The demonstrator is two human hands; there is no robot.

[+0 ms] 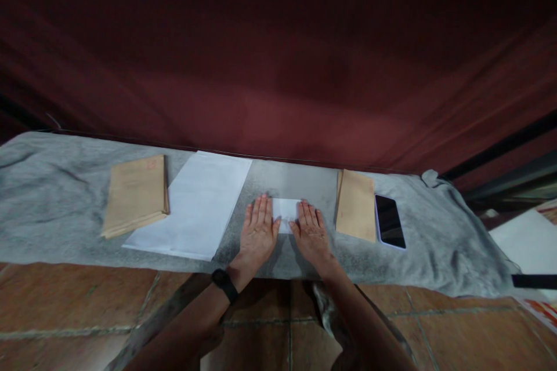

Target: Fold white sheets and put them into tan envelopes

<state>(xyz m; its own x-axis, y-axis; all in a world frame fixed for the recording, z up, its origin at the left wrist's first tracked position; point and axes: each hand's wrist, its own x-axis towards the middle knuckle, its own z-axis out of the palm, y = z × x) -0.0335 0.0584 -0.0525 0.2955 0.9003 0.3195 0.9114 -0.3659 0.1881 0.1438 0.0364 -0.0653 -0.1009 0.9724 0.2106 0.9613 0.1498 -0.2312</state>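
A small folded white paper (286, 208) lies on the grey cloth in the middle. My left hand (260, 229) lies flat over its left edge, fingers stretched out and pointing away from me. Over the right edge rests my right hand (311, 232), also flat with its fingers extended. Both thumbs point inward over the paper. Left of my left hand are large white sheets (195, 203), lying at a slant.
A stack of brown envelopes (134, 194) lies at the left, beside the white sheets. More brown envelopes (357, 206) are right of my right hand, next to a phone (390, 221). The grey cloth (439, 243) covers a narrow surface before a dark red backdrop (261, 104).
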